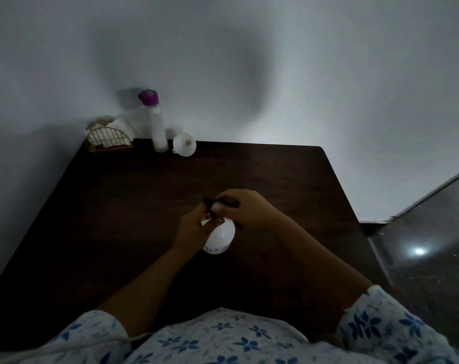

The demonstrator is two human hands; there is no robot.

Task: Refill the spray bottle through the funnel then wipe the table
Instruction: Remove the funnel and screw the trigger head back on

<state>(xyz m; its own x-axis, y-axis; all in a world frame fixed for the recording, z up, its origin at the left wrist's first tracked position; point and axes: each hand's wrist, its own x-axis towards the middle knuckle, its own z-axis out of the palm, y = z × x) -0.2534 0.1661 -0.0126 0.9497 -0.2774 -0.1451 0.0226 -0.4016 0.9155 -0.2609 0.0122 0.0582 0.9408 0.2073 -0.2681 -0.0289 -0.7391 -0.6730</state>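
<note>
White spray bottle (219,239) mid-desk (118,206): left hand (194,228) cups its body, right hand (245,210) pinches its dark nozzle from 2 o'clock.

Tabletop (112,206): dark wood-look surface, smooth, dull sheen. Spray bottle (219,239): white plastic body, smooth, slightly glossy; black plastic head. Funnel (185,145): translucent white plastic, smooth. Tall bottle (158,130): cloudy white plastic with glossy purple cap. Holder (108,140): gold-coloured wire, holding white cloth or paper, cannot tell which. Sleeves (381,327): matt printed fabric. Floor (433,245): glossy, reflective.
</note>
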